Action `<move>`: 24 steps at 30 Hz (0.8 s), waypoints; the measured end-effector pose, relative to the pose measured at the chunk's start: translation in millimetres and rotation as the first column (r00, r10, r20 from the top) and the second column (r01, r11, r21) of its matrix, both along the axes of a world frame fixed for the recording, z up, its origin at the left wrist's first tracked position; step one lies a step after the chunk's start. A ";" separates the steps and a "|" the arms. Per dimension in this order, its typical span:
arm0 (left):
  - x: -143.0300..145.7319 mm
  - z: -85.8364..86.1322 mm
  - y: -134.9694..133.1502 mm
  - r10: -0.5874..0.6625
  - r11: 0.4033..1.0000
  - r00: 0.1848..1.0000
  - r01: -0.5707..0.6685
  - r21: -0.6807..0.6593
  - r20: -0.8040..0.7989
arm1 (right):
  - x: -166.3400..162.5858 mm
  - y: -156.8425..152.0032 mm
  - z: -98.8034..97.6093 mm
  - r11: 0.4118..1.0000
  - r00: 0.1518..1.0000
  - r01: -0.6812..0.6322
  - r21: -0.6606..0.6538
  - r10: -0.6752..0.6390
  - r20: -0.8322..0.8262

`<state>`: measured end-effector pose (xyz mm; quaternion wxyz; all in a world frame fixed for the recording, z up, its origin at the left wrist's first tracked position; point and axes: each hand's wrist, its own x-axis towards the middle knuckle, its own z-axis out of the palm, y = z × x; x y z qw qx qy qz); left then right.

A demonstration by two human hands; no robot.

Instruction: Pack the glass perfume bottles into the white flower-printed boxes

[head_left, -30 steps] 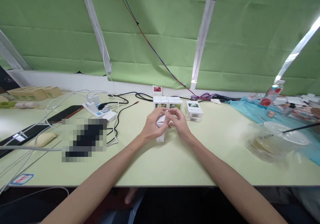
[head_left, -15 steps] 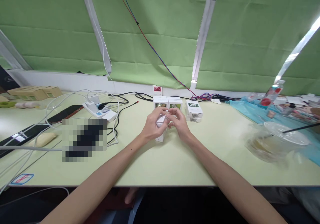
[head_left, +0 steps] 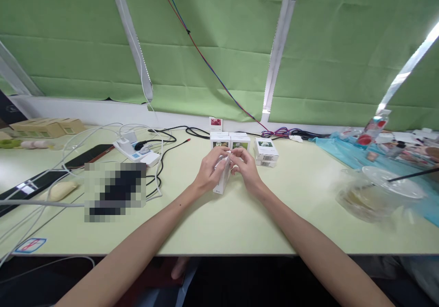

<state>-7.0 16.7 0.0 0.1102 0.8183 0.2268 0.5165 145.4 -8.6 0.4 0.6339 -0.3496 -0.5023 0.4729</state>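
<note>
A small white box [head_left: 221, 184] stands on the pale table [head_left: 219, 229], partly covered by my fingers. My left hand [head_left: 210, 169] is closed around its left side and upper part. At its upper right edge, the fingertips of my right hand [head_left: 245, 166] are pinched together, meeting the left fingertips. Just behind my hands are white picture boxes [head_left: 239, 138], set side by side, and another box with a pink picture [head_left: 216, 124] rises behind them. Two more white boxes [head_left: 266, 149] lie stacked to the right of my right hand.
On the left are a power strip [head_left: 130, 150], tangled cables, phones [head_left: 89, 156] and brown cartons [head_left: 48, 126]. A lidded plastic cup [head_left: 370, 197] with a black straw is at the right. Behind it, a blue sheet [head_left: 338, 153] lies beneath assorted items and a bottle [head_left: 373, 128].
My left thumb has shifted up along the white box, baring more of its near side. Both hands otherwise keep the same place.
</note>
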 end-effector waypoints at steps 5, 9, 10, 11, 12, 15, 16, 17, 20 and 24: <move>-0.3 0.6 -0.7 -0.020 1.000 1.000 0.020 -0.023 0.006 | -0.8 4.6 -2.8 0.998 0.998 0.052 0.023 -0.051 -0.021; 0.5 1.5 -0.8 -0.077 0.996 0.997 0.078 -0.043 0.021 | -0.9 7.0 -4.9 0.994 0.994 0.104 0.033 -0.103 -0.021; 0.8 1.7 -0.7 -0.092 0.995 0.995 0.093 -0.044 0.024 | -0.7 7.4 -5.3 0.993 0.993 0.114 0.033 -0.113 -0.019; 1.1 2.0 -0.7 -0.103 0.994 0.994 0.104 -0.043 0.028 | -0.4 7.7 -5.8 0.992 0.992 0.123 0.032 -0.122 -0.017; 1.4 2.2 -0.7 -0.111 0.993 0.993 0.112 -0.040 0.032 | -0.2 8.0 -6.3 0.991 0.992 0.129 0.032 -0.129 -0.016; 1.7 2.0 -0.6 -0.124 0.992 0.992 0.125 -0.032 0.037 | 0.5 9.0 -7.4 0.989 0.990 0.143 0.029 -0.142 -0.022; 1.5 1.6 -0.4 -0.124 0.992 0.992 0.125 -0.034 0.038 | 0.6 9.3 -7.6 0.989 0.989 0.149 0.027 -0.148 -0.027; 1.2 1.1 -0.1 -0.121 0.992 0.992 0.122 -0.039 0.038 | 0.7 9.4 -7.6 0.988 0.988 0.155 0.023 -0.154 -0.031; -0.8 -0.5 1.7 -0.097 0.993 0.994 0.099 -0.066 0.041 | 1.0 9.2 -6.8 0.984 0.983 0.181 0.004 -0.181 -0.037; -3.6 -1.6 5.9 -0.070 0.992 0.996 0.076 -0.097 0.060 | 1.0 7.6 -4.9 0.975 0.974 0.222 -0.006 -0.222 -0.049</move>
